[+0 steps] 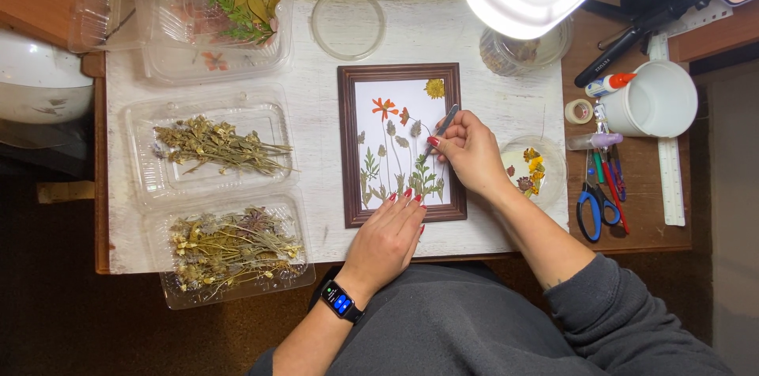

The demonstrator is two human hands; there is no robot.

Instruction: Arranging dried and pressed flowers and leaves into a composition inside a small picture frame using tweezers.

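Right hand (470,153) is pinching slim tweezers (441,128), tips probably touching a pressed stem inside the wooden frame (400,144). Left hand (387,235), fingers flat and together, is steadying the frame's lower edge; a light, low grip seems best. Left of the frame: clear clamshell boxes (207,147), one carrying a white label.

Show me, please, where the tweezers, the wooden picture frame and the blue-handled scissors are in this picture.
tweezers (443,124): head view, on the metal shaft above the fingers.
wooden picture frame (345,147): head view, on its left brown rail.
blue-handled scissors (589,210): head view, on the left blue handle loop.
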